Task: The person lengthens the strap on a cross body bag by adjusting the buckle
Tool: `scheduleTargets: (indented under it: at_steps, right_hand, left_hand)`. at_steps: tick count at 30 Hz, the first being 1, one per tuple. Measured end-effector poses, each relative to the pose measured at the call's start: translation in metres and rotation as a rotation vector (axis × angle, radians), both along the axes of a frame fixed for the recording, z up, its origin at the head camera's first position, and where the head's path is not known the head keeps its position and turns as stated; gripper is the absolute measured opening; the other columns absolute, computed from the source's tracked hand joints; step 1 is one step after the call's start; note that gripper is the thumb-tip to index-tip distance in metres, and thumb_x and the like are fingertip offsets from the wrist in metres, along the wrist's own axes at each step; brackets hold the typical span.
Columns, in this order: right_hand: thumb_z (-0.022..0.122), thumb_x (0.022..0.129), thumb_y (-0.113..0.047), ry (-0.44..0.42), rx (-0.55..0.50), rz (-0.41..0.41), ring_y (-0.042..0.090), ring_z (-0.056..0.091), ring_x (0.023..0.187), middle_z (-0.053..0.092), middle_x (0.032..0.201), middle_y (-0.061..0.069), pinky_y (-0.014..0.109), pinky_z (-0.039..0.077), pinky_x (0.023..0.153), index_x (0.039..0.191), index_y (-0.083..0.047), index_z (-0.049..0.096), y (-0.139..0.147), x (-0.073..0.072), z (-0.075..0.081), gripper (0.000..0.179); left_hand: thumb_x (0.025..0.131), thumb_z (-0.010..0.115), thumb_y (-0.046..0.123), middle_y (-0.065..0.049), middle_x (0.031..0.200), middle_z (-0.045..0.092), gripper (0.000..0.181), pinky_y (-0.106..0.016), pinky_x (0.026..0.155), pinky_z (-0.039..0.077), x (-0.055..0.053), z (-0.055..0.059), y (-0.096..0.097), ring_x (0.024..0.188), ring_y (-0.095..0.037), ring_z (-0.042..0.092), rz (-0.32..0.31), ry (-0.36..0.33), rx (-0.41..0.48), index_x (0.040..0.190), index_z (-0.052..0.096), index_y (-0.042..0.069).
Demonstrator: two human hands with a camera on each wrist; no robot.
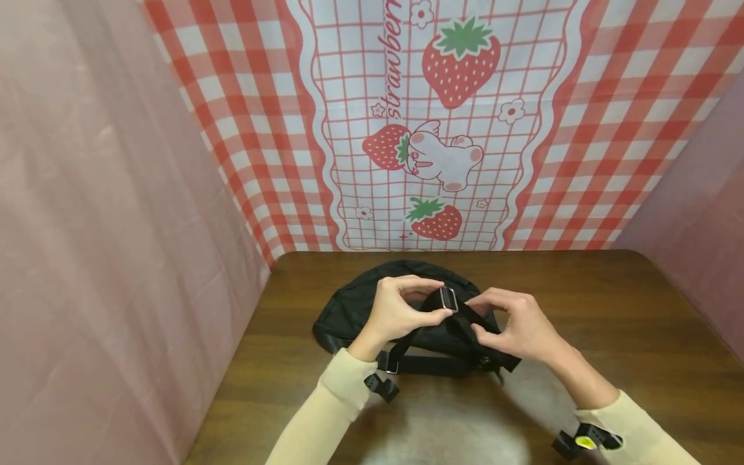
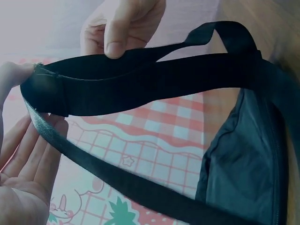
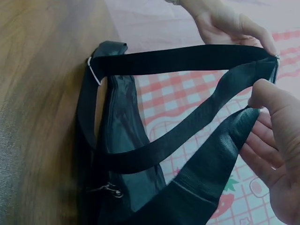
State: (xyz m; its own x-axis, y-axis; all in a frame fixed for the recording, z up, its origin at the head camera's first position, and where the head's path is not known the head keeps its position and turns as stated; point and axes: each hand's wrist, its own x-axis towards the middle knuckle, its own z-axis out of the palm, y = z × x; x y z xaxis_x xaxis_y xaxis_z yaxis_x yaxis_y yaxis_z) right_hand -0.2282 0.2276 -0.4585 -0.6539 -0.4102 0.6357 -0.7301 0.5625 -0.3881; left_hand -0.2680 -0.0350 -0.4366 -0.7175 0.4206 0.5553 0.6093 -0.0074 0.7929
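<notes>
A black bag (image 1: 360,303) lies on the wooden table, its black strap (image 2: 140,84) lifted in a loop above it. My left hand (image 1: 392,313) pinches the strap at a metal slider buckle (image 1: 449,299) between thumb and fingers. Just to the right, my right hand (image 1: 523,326) pinches the strap close to the buckle, as the right wrist view shows. A metal ring (image 3: 94,71) joins strap webbing at one end of the bag. Near the bag's zipper hangs a metal zipper pull (image 3: 112,190).
The brown wooden table (image 1: 610,323) extends around the bag. Behind it hangs a red-and-white checked cloth (image 1: 232,84) with strawberry prints. A pink curtain (image 1: 116,226) borders the left side, and another pinkish panel (image 1: 692,213) stands on the right.
</notes>
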Motion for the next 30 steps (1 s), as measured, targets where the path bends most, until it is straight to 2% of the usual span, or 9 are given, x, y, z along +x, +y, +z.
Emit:
scheduleTargets:
  at_steps: [3,7,9,11,14,18,22,26,30]
  right_hand:
    - [0.083,0.077,0.006,-0.107,-0.054,0.071,0.012,0.071,0.092,0.073,0.111,-0.005,0.013,0.059,0.084,0.124,-0.017,0.072,-0.002,0.000,0.002,0.054]
    - [0.057,0.079,0.025,-0.266,-0.208,0.215,0.016,0.067,0.099,0.063,0.127,0.003,0.018,0.059,0.085,0.143,-0.007,0.058,-0.012,-0.001,0.008,0.071]
    - [0.048,0.077,0.028,-0.300,-0.286,0.279,0.015,0.062,0.103,0.060,0.133,0.008,0.019,0.055,0.086,0.147,0.001,0.053,-0.017,-0.001,0.012,0.075]
    - [0.049,0.079,0.029,-0.300,-0.336,0.307,0.014,0.059,0.108,0.060,0.135,0.011,0.019,0.053,0.091,0.147,0.007,0.052,-0.020,-0.002,0.017,0.071]
    - [0.066,0.086,0.020,-0.279,-0.307,0.247,0.008,0.059,0.115,0.064,0.135,0.006,0.014,0.052,0.095,0.143,0.001,0.061,-0.019,-0.003,0.022,0.060]
    - [0.089,0.084,-0.001,-0.286,-0.175,0.121,0.006,0.065,0.104,0.070,0.122,-0.004,0.016,0.057,0.084,0.133,-0.017,0.073,-0.011,-0.003,0.029,0.054]
    - [0.094,0.082,-0.013,-0.304,-0.066,0.051,0.008,0.065,0.094,0.072,0.114,-0.007,0.020,0.056,0.075,0.127,-0.020,0.077,-0.004,-0.004,0.038,0.049]
    - [0.095,0.081,-0.022,-0.267,0.014,-0.007,0.007,0.063,0.091,0.074,0.109,-0.011,0.021,0.052,0.075,0.124,-0.020,0.080,-0.001,-0.004,0.045,0.046]
    - [0.093,0.084,-0.014,-0.291,-0.050,0.020,0.006,0.062,0.087,0.072,0.110,-0.009,0.022,0.050,0.069,0.125,-0.018,0.078,-0.002,-0.005,0.045,0.043]
  left_hand:
    - [0.078,0.094,0.006,-0.015,0.109,0.082,0.037,-0.032,0.082,0.069,0.000,-0.001,0.002,0.093,-0.006,0.078,0.015,-0.007,0.005,0.114,0.083,0.003]
    - [0.079,0.094,0.007,-0.014,0.110,0.083,0.038,-0.032,0.082,0.068,0.002,-0.001,0.007,0.095,-0.007,0.078,0.040,-0.009,0.018,0.115,0.083,0.004]
    - [0.079,0.094,0.007,-0.014,0.111,0.083,0.039,-0.031,0.082,0.068,0.003,-0.001,0.009,0.095,-0.009,0.079,0.048,-0.009,0.017,0.116,0.082,0.004]
    - [0.080,0.094,0.008,-0.013,0.112,0.082,0.039,-0.029,0.082,0.068,0.004,-0.001,0.011,0.095,-0.011,0.079,0.056,-0.010,0.014,0.117,0.082,0.004]
    - [0.079,0.095,0.008,-0.013,0.112,0.082,0.040,-0.028,0.084,0.067,0.006,-0.001,0.013,0.096,-0.013,0.080,0.064,-0.017,0.012,0.117,0.082,0.004]
    - [0.078,0.096,0.009,-0.013,0.111,0.083,0.041,-0.027,0.086,0.067,0.005,-0.005,0.012,0.097,-0.013,0.080,0.044,-0.024,-0.023,0.116,0.082,0.005]
    - [0.076,0.097,0.013,-0.012,0.108,0.083,0.041,-0.022,0.088,0.065,0.001,-0.010,0.010,0.098,-0.012,0.080,0.030,-0.006,-0.113,0.114,0.083,0.005]
    - [0.076,0.097,0.015,-0.009,0.105,0.084,0.040,-0.017,0.088,0.063,-0.001,-0.015,0.010,0.096,-0.014,0.080,0.065,0.066,-0.194,0.112,0.084,0.005]
    - [0.077,0.095,0.016,-0.008,0.102,0.084,0.037,-0.017,0.084,0.063,-0.001,-0.017,0.011,0.090,-0.011,0.079,0.098,0.084,-0.176,0.111,0.084,0.007]
